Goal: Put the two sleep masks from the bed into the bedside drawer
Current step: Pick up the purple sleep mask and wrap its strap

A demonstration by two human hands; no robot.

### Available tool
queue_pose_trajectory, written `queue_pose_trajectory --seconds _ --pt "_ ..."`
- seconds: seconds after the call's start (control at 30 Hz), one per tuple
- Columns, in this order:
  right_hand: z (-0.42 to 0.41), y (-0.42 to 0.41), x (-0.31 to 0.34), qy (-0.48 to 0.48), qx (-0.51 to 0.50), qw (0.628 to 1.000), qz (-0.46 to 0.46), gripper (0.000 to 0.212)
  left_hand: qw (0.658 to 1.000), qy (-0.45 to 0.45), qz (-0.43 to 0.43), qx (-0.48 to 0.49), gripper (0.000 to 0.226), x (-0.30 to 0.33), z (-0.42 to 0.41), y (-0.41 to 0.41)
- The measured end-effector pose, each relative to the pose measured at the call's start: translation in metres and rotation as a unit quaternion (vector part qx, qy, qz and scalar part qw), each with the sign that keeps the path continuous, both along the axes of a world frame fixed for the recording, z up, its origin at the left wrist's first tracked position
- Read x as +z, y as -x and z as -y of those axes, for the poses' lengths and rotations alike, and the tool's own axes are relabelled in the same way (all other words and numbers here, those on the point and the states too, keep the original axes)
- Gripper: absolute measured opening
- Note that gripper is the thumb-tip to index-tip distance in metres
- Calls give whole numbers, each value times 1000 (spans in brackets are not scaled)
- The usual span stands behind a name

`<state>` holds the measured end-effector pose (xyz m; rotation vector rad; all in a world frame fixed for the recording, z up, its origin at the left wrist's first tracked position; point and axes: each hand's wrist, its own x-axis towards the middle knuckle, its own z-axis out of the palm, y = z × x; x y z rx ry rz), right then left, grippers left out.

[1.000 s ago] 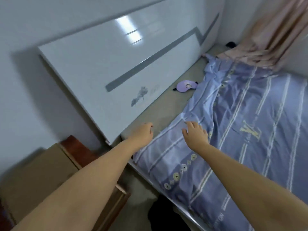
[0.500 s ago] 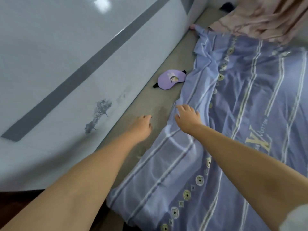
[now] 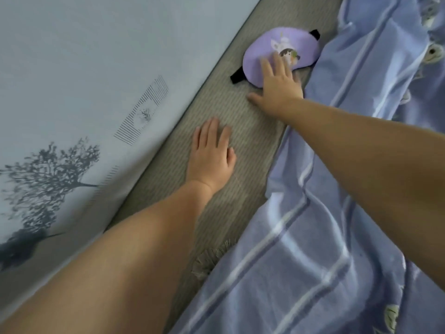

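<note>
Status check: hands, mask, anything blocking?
Right hand open, fingers on the purple sleep mask, not gripped. Left hand open, flat on the grey mat. Only one mask visible. Nothing blocking.

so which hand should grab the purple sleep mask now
The right hand: its spread fingers already lie over the near edge of the purple sleep mask, so it only needs to close. The left hand rests flat on the bare mattress, well short of the mask.
</note>
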<state>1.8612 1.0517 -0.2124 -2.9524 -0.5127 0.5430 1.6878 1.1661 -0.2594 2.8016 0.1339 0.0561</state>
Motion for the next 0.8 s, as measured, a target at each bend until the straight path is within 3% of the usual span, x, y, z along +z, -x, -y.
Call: queue_pose_trajectory --seconds 0.2,0.27,0.37,0.47,0.53,0.6,0.7,0.8 --pt "-28 -17 -7 119 19 991 64 56 1000 -9 8 -11 49 1 2 0" --pt "-25 -20 0 109 27 991 77 55 1000 -6 7 -11 49 2 1 0" --pt "-14 -5 12 11 -1 997 81 49 1000 13 -4 -18 48 -1 0 0" --pt "-4 41 29 -101 -30 991 79 56 997 65 -44 -15 54 6 -4 0" --pt "8 75 51 -156 -45 983 83 53 980 163 -112 2 66 26 -11 0" --pt "20 105 84 -241 -74 964 80 39 935 311 -159 64 74 65 -20 2" --pt "37 145 151 -374 -125 919 10 23 928 350 -114 54 57 144 -28 16" --pt "55 185 212 -435 -117 891 -56 28 913 380 -143 -27 20 221 -22 46"
